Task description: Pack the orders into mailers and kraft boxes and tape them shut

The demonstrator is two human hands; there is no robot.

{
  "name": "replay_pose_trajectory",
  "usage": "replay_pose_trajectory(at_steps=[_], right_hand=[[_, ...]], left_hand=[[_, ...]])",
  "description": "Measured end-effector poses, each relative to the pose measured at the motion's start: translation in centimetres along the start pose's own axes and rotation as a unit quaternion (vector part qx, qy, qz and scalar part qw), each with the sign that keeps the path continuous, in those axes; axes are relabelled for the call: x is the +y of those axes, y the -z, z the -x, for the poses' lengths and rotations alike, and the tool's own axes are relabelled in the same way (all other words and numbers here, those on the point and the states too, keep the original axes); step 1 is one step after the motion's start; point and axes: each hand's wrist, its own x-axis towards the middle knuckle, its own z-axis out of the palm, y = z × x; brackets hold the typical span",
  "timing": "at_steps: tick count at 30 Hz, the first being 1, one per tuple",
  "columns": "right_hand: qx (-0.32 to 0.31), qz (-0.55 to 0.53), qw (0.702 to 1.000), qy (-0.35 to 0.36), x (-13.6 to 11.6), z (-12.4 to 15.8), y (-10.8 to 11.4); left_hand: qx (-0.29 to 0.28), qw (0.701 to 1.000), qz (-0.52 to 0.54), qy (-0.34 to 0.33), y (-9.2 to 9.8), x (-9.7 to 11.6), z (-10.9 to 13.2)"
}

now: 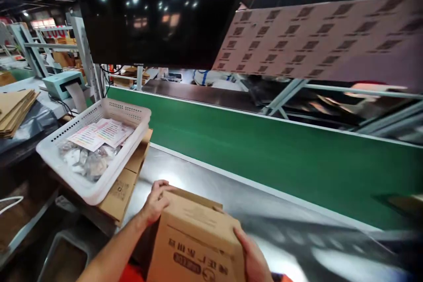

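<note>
A brown cardboard box with dark printing is held between my two hands, low in the head view over the metal worktop. The fingers of my left hand curl over its upper left corner. My right hand grips its right side, with the thumb along the edge. At the far side of the box a flap stands out. The bottom of the box runs out of view, and several fingertips of my right hand are hidden behind it.
A white plastic basket with printed cards and bagged items sits at left on flattened cardboard. Behind the metal worktop runs a green conveyor belt. A dark screen, a code sheet and a label printer stand around.
</note>
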Motion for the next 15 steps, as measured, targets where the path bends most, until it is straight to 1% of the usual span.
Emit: replay_pose_trajectory(at_steps=[1, 2, 3, 5, 7, 9, 10, 11, 13, 15], right_hand=[[0.015, -0.002, 0.999, 0.03, 0.0, -0.2, -0.1], [0.024, 0.0, 0.998, 0.062, 0.0, -0.2, -0.3], [0.023, 0.008, 0.996, 0.088, -0.2, 0.0, -0.4], [-0.012, 0.049, 0.99, 0.131, -0.8, 0.7, -0.4], [-0.051, 0.104, 0.974, 0.195, -1.8, 2.0, -0.3], [-0.057, 0.145, 0.946, 0.283, -2.5, 3.5, -0.3], [-0.058, 0.163, 0.927, 0.333, -2.4, 4.2, -0.4], [-0.061, 0.183, 0.905, 0.38, -1.9, 4.8, -0.5], [-0.077, 0.234, 0.862, 0.443, 0.5, 5.9, -0.6], [-0.091, 0.284, 0.839, 0.456, 4.1, 6.9, -0.3]], left_hand=[[0.03, 0.999, -0.005, 0.012, 0.0, 0.1, -0.1], [0.042, 0.999, -0.014, 0.021, -0.1, 0.3, -0.1], [0.036, 0.999, -0.029, 0.025, -0.1, 0.7, 0.1], [-0.012, 0.997, -0.071, 0.023, 0.0, 2.0, 0.9], [-0.054, 0.992, -0.116, 0.017, 0.6, 3.6, 2.2], [-0.074, 0.983, -0.166, 0.004, 1.8, 4.9, 3.3], [-0.098, 0.977, -0.19, -0.018, 2.6, 5.0, 3.5], [-0.118, 0.967, -0.218, -0.059, 3.4, 4.7, 3.6], [-0.142, 0.94, -0.277, -0.142, 4.7, 2.9, 3.6], [-0.158, 0.911, -0.335, -0.183, 5.4, -0.2, 3.9]])
